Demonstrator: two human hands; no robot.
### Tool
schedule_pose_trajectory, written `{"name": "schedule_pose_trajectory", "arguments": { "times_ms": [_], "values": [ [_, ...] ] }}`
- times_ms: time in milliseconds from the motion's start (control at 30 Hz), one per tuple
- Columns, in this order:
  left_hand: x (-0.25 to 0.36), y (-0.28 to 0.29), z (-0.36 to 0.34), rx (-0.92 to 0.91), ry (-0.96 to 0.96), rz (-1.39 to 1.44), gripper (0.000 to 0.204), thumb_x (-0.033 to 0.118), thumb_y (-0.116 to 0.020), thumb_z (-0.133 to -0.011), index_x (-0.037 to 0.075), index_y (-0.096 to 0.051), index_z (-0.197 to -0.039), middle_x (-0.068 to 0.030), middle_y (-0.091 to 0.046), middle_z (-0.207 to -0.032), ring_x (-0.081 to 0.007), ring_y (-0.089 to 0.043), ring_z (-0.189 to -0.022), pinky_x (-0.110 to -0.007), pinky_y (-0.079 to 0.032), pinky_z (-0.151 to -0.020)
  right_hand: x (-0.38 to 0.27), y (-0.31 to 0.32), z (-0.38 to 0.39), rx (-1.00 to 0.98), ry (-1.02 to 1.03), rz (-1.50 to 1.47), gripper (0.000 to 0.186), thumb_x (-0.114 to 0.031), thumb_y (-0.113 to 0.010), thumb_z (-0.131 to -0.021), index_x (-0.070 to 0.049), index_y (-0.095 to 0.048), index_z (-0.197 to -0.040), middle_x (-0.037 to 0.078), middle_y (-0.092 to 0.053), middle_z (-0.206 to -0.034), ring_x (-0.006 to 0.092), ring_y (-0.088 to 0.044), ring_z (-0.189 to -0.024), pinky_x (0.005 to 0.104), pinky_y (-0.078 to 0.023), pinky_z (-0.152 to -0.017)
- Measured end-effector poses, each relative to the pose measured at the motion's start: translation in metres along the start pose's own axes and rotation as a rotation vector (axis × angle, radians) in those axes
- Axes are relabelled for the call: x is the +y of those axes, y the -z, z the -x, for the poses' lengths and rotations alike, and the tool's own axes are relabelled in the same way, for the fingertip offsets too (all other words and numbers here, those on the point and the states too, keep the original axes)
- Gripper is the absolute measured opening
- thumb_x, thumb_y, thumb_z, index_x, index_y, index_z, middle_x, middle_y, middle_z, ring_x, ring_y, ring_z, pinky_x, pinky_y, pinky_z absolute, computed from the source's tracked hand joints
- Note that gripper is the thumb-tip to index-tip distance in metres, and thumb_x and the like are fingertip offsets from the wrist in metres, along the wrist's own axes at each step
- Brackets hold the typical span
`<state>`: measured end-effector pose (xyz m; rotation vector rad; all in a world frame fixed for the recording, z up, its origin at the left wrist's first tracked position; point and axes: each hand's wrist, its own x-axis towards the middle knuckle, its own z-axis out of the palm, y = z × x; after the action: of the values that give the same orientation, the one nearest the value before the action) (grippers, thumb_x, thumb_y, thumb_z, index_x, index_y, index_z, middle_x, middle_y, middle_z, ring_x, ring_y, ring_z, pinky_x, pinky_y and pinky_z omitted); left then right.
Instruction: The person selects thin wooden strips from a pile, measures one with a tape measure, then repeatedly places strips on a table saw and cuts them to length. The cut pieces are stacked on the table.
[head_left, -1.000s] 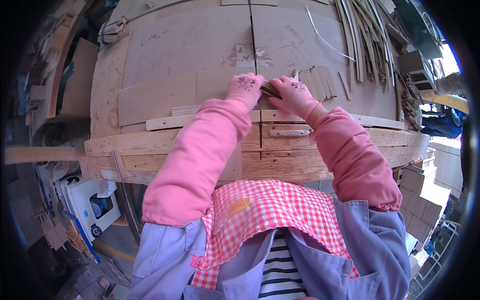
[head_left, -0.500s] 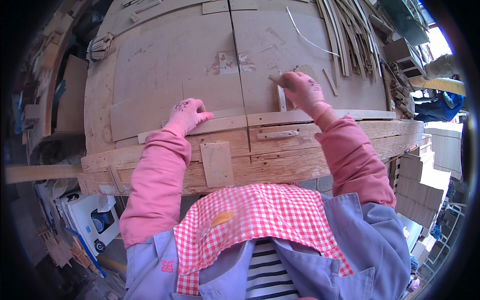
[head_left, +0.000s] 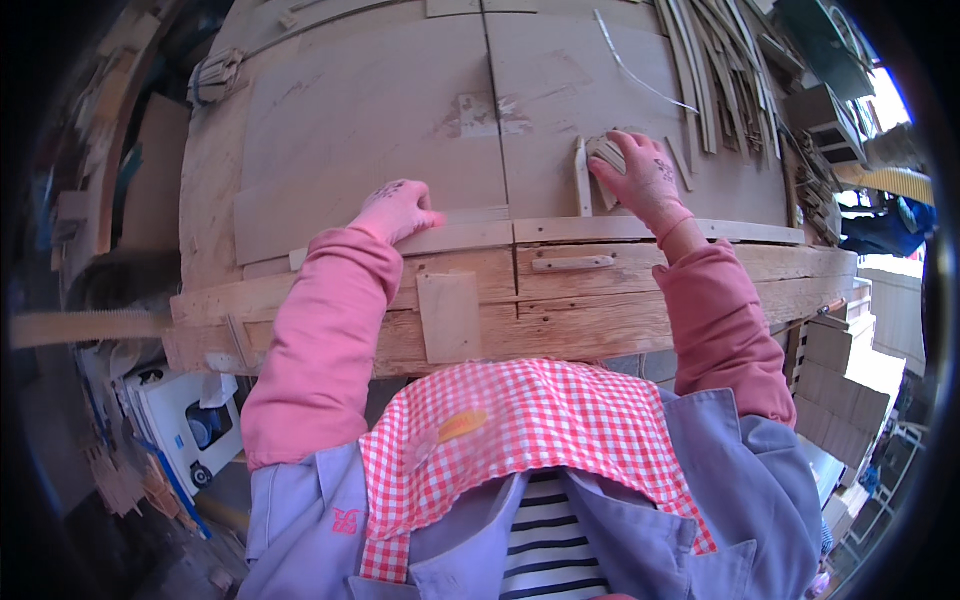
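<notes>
My left hand (head_left: 398,208), in a pink glove, is closed with thumb and forefinger pressed together at the end of a thin wooden strip (head_left: 482,214). That strip lies along the back of a pale wooden rail (head_left: 640,229) fixed near the bench's front edge. Farther right, my right hand (head_left: 645,178), gloved too, curls its thumb and fingers round a small stack of short wooden slats (head_left: 606,154). Just left of that stack, a narrow wooden batten (head_left: 583,180) runs back from the rail. The palm hides part of the slats.
Long thin strips (head_left: 715,75) lie piled at the bench's far right, beside a curved white band (head_left: 640,82). A tied bundle of sticks (head_left: 215,76) sits far left. On the front beam are a wooden block (head_left: 449,318) and a small bar (head_left: 573,263). Stacked boards (head_left: 840,370) stand right.
My right hand has gone from holding a small brown stick over the batten to the slat stack on its right. My left hand stays by the rail. The whole view has shifted slightly.
</notes>
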<state>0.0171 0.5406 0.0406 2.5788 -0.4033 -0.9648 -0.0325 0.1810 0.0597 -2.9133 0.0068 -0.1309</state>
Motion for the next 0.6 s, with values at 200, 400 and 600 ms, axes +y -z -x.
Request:
{"name": "schedule_pose_trajectory", "arguments": {
  "times_ms": [200,400,600],
  "values": [
    [0.002,-0.004,0.0,0.04,0.008,-0.044,0.038,0.042,-0.077,-0.079,0.007,-0.071,-0.092,-0.0144,-0.072,-0.103,-0.0305,-0.068,-0.102,-0.041,-0.052,-0.088,-0.094,-0.034,0.002,-0.611,0.079,-0.188,0.047,-0.039,-0.051,-0.1,-0.003,-0.058,-0.129,0.026,-0.069,-0.108,0.0432,-0.065,-0.105,0.0492,-0.049,-0.094],
    [-0.003,-0.015,0.01,0.217,-0.003,-0.027,0.041,0.045,-0.078,-0.081,0.005,-0.07,-0.089,-0.0139,-0.069,-0.099,-0.0315,-0.066,-0.096,-0.042,-0.051,-0.083,-0.114,-0.047,0.004,-0.652,0.031,-0.292,0.033,-0.018,-0.051,-0.094,-0.001,-0.06,-0.122,0.026,-0.069,-0.11,0.0423,-0.066,-0.105,0.048,-0.051,-0.093],
    [-0.007,-0.018,0.015,0.308,0.053,-0.026,0.041,0.046,-0.076,-0.084,0.006,-0.071,-0.089,-0.013,-0.068,-0.1,-0.0309,-0.065,-0.1,-0.042,-0.05,-0.087,-0.106,-0.053,-0.013,-0.54,0.269,-0.247,0.045,-0.022,-0.066,-0.084,-0.011,-0.065,-0.128,0.017,-0.069,-0.111,0.0379,-0.063,-0.108,0.0451,-0.05,-0.095]
  ]
}}
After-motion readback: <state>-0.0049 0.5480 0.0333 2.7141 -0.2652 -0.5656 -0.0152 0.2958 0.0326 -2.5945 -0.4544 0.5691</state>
